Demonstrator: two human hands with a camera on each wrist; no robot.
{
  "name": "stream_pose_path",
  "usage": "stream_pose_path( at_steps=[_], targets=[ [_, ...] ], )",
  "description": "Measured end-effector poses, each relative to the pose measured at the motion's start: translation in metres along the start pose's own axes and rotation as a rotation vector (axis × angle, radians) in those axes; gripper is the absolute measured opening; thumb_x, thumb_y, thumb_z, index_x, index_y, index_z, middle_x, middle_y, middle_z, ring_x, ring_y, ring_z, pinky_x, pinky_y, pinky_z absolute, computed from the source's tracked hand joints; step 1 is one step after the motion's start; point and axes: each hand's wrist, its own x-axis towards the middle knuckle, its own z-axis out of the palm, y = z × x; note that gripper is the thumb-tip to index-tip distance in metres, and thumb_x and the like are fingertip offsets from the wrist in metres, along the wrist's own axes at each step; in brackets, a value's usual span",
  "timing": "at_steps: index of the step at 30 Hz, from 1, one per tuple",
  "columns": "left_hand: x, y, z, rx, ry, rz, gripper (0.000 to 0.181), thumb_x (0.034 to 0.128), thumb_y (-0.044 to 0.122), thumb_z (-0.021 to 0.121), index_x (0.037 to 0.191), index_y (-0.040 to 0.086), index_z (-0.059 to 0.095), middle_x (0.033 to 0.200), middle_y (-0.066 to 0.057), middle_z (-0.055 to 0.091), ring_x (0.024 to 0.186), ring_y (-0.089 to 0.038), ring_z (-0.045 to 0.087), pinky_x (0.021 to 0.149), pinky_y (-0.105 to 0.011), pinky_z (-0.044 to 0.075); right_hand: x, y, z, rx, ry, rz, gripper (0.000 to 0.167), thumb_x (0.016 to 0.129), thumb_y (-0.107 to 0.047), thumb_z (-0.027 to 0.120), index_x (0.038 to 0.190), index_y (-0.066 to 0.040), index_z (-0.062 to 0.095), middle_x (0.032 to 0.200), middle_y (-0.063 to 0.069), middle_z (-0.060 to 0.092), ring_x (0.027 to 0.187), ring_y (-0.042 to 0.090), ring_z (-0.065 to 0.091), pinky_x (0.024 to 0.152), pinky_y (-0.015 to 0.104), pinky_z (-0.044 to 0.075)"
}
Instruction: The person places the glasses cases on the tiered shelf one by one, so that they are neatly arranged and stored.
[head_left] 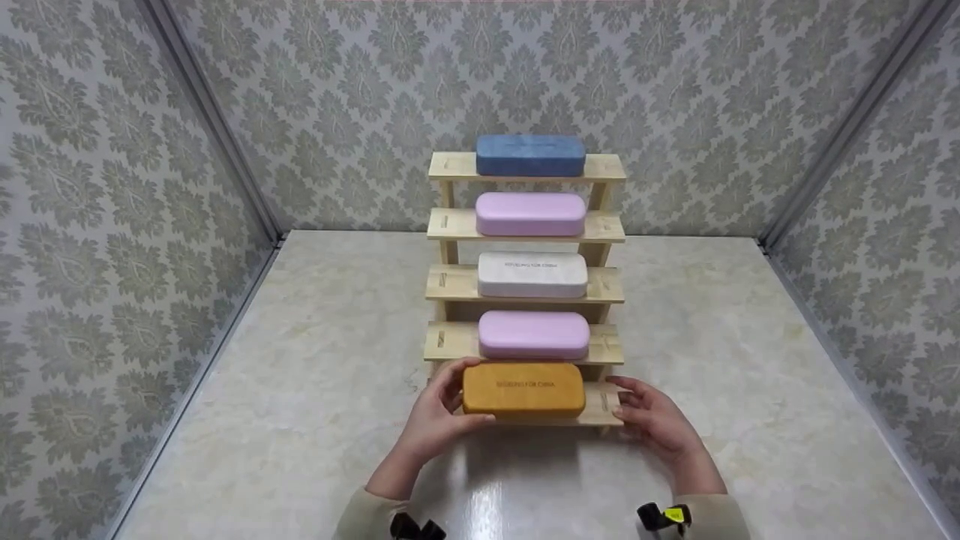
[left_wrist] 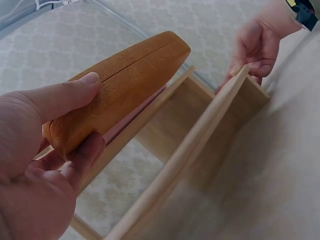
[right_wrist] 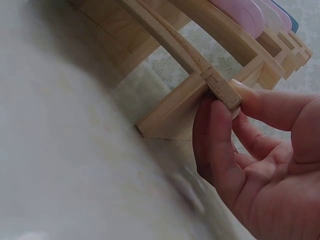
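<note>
An orange glasses case [head_left: 523,394] with dark lettering is held at its left end by my left hand [head_left: 436,421], thumb in front and fingers behind. In the left wrist view the case [left_wrist: 120,90] is raised off the bottom step, with a gap below it. My right hand [head_left: 660,421] pinches the right end of the bottom step [head_left: 602,405] of a wooden stepped rack. The right wrist view shows the thumb and fingers on that step's end [right_wrist: 224,90].
Higher steps carry a pink case [head_left: 533,334], a white case [head_left: 532,274], another pink case [head_left: 530,214] and, on top, a blue case [head_left: 530,155]. The rack stands on a pale marbled table [head_left: 315,360], with patterned walls [head_left: 360,97] at the back and sides.
</note>
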Motion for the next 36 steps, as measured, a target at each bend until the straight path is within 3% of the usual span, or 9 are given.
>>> stream_pose_path(
  at_steps=[14,22,27,32,36],
  targets=[
    [0.009,-0.02,0.013,0.119,-0.018,0.027,0.077,0.073,0.0,0.089,0.141,0.007,0.054,0.138,-0.015,0.052,0.118,-0.02,0.054,0.104,-0.023,0.049,-0.001,0.0,0.0,-0.016,0.003,0.008,0.073,0.1,-0.007,0.063,0.158,0.008,0.021,0.125,-0.002,0.065,0.104,0.012,0.071,0.083,0.028,0.061],
    [0.012,-0.024,0.015,0.187,-0.026,0.011,0.078,0.0731,0.0,0.089,0.142,0.01,0.053,0.137,-0.014,0.052,0.118,-0.025,0.057,0.099,-0.029,0.053,-0.001,0.001,-0.002,0.007,-0.019,-0.019,0.07,0.1,-0.005,0.061,0.157,0.009,0.021,0.124,-0.004,0.065,0.103,0.012,0.071,0.082,0.026,0.061],
    [0.013,-0.025,0.015,0.213,-0.033,-0.002,0.08,0.072,-0.001,0.088,0.143,0.008,0.052,0.139,-0.018,0.051,0.118,-0.03,0.059,0.1,-0.034,0.056,-0.001,0.001,-0.002,-0.001,-0.039,-0.028,0.071,0.101,-0.006,0.06,0.157,0.01,0.02,0.124,-0.003,0.066,0.099,0.01,0.072,0.074,0.022,0.059],
    [0.015,-0.027,0.013,0.323,-0.038,0.024,0.08,0.0715,0.003,0.09,0.142,0.006,0.053,0.14,-0.019,0.054,0.121,-0.034,0.061,0.104,-0.044,0.055,0.0,0.0,-0.002,-0.003,-0.038,-0.017,0.072,0.101,-0.006,0.06,0.157,0.01,0.018,0.124,-0.003,0.066,0.098,0.01,0.072,0.072,0.022,0.059],
    [0.016,-0.028,0.012,0.44,-0.03,0.025,0.082,0.0712,0.011,0.092,0.143,0.005,0.053,0.143,-0.018,0.056,0.13,-0.037,0.057,0.114,-0.052,0.045,0.0,0.0,-0.002,-0.005,-0.026,-0.004,0.072,0.101,-0.006,0.061,0.158,0.009,0.018,0.123,-0.003,0.066,0.099,0.01,0.072,0.074,0.023,0.06]
  ],
)
